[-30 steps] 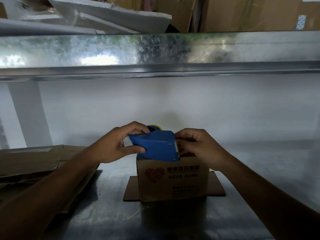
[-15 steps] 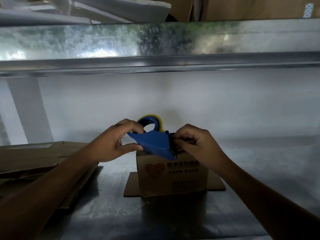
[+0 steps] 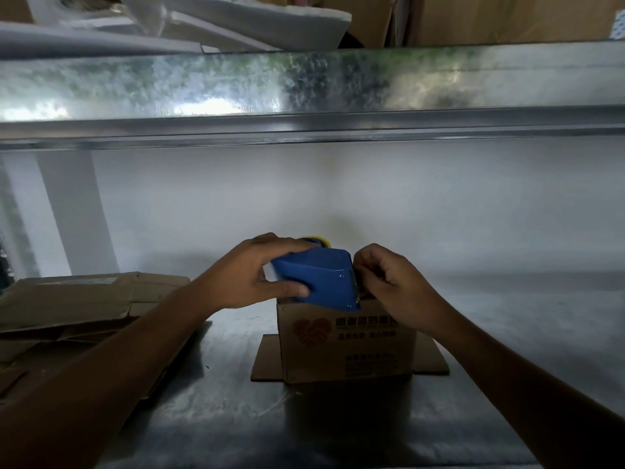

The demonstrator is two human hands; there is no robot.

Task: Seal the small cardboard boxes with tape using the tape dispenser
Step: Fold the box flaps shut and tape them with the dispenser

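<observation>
A small brown cardboard box (image 3: 345,346) with an orange heart print stands on the metal shelf, its bottom flaps spread flat to either side. Over its top sits a blue tape dispenser (image 3: 321,277) with a yellow-rimmed roll showing behind it. My left hand (image 3: 243,274) grips the dispenser's body, thumb beneath and fingers over the top. My right hand (image 3: 389,282) is at the dispenser's cutter end with fingers curled, pinching at the tape there. The tape itself is too faint to make out.
Flattened cardboard boxes (image 3: 74,306) lie stacked at the left on the metal shelf surface (image 3: 338,428). A galvanized shelf beam (image 3: 304,93) runs overhead, with foam sheets and large cartons above it. A white wall closes the back.
The dispenser has tipped back down so its blue body again hides most of the roll. Both hands stayed at the box top, and my right hand kept working at the cutter end.
</observation>
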